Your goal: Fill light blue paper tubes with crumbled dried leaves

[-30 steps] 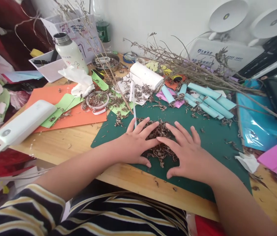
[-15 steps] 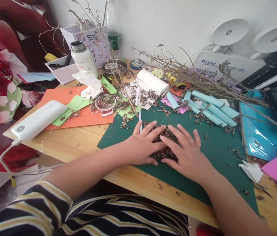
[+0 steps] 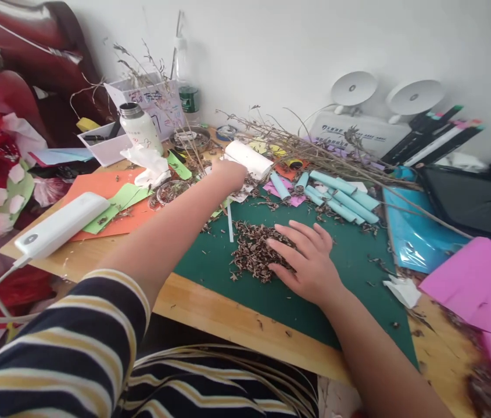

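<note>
A loose pile of dried brown leaves (image 3: 254, 255) lies on the dark green mat (image 3: 210, 261). At the right side of that pile, my right hand (image 3: 308, 261) rests with its fingers spread and slightly curved, touching the leaves. My left hand (image 3: 229, 175) reaches across to the far side of the mat, beside a white paper roll (image 3: 249, 158). Its fingers are hidden from me, so I cannot see whether it grips anything. A thin white strip (image 3: 230, 222) runs from beneath the left hand toward the pile.
Pale blue paper tubes (image 3: 345, 200) lie at the mat's back right, in front of dry twigs (image 3: 306, 139). An open white bottle (image 3: 140, 128), crumpled tissue (image 3: 147, 165) and white power bank (image 3: 62, 223) stand left. A blue packet (image 3: 411, 229) and pink paper (image 3: 476, 284) lie right.
My left hand has left the leaf pile and moved up and away toward the white roll. My right hand stays by the pile, now more exposed. The view has shifted.
</note>
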`<state>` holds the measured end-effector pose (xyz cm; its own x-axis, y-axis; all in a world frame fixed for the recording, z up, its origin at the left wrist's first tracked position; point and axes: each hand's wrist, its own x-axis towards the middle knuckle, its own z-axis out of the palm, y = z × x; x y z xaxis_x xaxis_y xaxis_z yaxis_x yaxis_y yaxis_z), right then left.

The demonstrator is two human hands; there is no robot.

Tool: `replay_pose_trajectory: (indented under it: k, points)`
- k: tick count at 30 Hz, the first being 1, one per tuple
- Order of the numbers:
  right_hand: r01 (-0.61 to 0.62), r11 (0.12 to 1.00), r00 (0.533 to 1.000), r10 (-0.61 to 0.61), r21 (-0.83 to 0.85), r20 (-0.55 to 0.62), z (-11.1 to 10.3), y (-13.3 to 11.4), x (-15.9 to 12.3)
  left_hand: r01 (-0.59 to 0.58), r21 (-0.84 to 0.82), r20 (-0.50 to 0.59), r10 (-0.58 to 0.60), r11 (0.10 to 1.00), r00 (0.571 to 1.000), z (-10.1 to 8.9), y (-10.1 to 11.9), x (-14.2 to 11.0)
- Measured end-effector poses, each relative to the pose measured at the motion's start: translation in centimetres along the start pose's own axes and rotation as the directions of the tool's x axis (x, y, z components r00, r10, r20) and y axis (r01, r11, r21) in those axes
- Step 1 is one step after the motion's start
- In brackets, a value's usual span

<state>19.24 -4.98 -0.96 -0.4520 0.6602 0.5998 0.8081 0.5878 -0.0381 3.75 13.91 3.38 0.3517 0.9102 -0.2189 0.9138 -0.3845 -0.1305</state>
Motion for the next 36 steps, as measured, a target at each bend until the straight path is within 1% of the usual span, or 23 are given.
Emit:
replay_pose_trajectory:
  k: [2,3,5,7,8,9,10,11,12,13,15,16,18,19,21,24,28,30,31,32,33,34,36]
  points:
    - [-0.014,1.0,1.0,0.014,-0.012,-0.009,0.0,0.3,-0.1,0.01,0.004,-0.002,-0.01,1.0,1.0,0.0,0.0,0.7]
    - [-0.019,1.0,1.0,0.019,-0.014,-0.014,-0.1,0.5,-0.1,0.006,0.003,-0.015,-0.006,1.0,1.0,0.1,-0.1,0.5]
    - [-0.025,1.0,0.999,0.025,-0.009,-0.039,0.0,0.8,-0.2,-0.005,-0.006,-0.062,0.005,1.0,0.998,0.4,-0.3,-0.6]
    - [-0.047,0.999,0.995,0.047,0.001,-0.087,0.0,1.1,-0.3,-0.029,-0.06,-0.146,0.02,0.998,0.989,0.8,-0.4,-2.6]
    - [-0.07,0.998,0.991,0.07,0.006,-0.116,0.0,1.2,-0.3,-0.084,-0.189,-0.233,0.038,0.978,0.972,1.0,-0.2,-3.8]
    - [-0.099,0.995,0.985,0.1,0.011,-0.138,0.1,1.3,-0.3,-0.178,-0.33,-0.292,0.079,0.927,0.953,1.3,0.1,-5.1]
    - [-0.132,0.991,0.979,0.133,0.016,-0.156,0.1,1.4,-0.3,-0.266,-0.463,-0.345,0.104,0.845,0.933,1.6,0.5,-6.3]
    - [-0.164,0.986,0.972,0.166,0.025,-0.169,0.1,1.5,-0.3,-0.334,-0.584,-0.388,0.107,0.74,0.915,1.9,1.1,-7.5]
    - [-0.195,0.98,0.964,0.199,0.038,-0.177,0.2,1.5,-0.3,-0.383,-0.691,-0.403,0.113,0.613,0.908,2.2,1.8,-8.4]
    - [-0.223,0.973,0.956,0.23,0.061,-0.183,0.2,1.6,-0.3,-0.407,-0.78,-0.392,0.135,0.476,0.91,2.6,2.6,-9.2]
    - [-0.248,0.958,0.946,0.272,0.144,-0.178,0.2,1.5,-0.2,-0.392,-0.89,-0.349,0.203,0.233,0.915,3.4,4.1,-10.3]
    - [-0.242,0.95,0.946,0.276,0.197,-0.169,0.2,1.5,-0.2,-0.362,-0.925,-0.328,0.234,0.118,0.915,3.8,4.8,-10.5]
    - [-0.206,0.934,0.954,0.258,0.293,-0.15,0.1,1.4,-0.2,-0.281,-0.957,-0.29,0.27,-0.072,0.918,4.5,5.8,-10.7]
    - [-0.184,0.927,0.96,0.242,0.327,-0.144,0.1,1.3,-0.2,-0.24,-0.96,-0.272,0.277,-0.144,0.922,4.8,6.1,-10.8]
    - [-0.155,0.918,0.966,0.217,0.365,-0.137,0.0,1.2,-0.1,-0.176,-0.955,-0.243,0.287,-0.24,0.926,5.3,6.2,-10.8]
    - [-0.166,0.907,0.966,0.228,0.388,-0.121,0.0,1.0,0.1,-0.115,-0.939,-0.224,0.32,-0.325,0.92,5.4,5.9,-11.0]
    - [-0.29,0.868,0.931,0.353,0.403,-0.09,0.0,1.2,0.1,-0.062,-0.924,-0.202,0.346,-0.376,0.916,5.3,5.4,-11.1]
    - [-0.329,0.847,0.913,0.398,0.418,-0.088,0.1,1.3,-0.1,-0.055,-0.915,-0.203,0.338,-0.4,0.919,5.3,5.3,-11.1]
    - [-0.338,0.842,0.907,0.411,0.42,-0.093,0.2,1.4,-0.2,-0.069,-0.916,-0.212,0.331,-0.395,0.919,5.3,5.2,-11.0]
    - [-0.345,0.841,0.903,0.418,0.416,-0.096,0.3,1.4,-0.3,-0.1,-0.926,-0.225,0.318,-0.365,0.921,5.3,5.1,-11.0]
    - [-0.349,0.844,0.902,0.421,0.406,-0.101,0.3,1.4,-0.4,-0.155,-0.944,-0.243,0.297,-0.292,0.923,5.3,5.0,-11.0]
    - [-0.348,0.851,0.902,0.418,0.392,-0.105,0.4,1.4,-0.4,-0.231,-0.958,-0.271,0.273,-0.17,0.923,5.3,5.0,-11.0]
    - [-0.332,0.879,0.921,0.38,0.343,-0.082,0.4,1.4,-0.4,-0.393,-0.902,-0.347,0.241,0.179,0.906,5.3,4.8,-11.1]
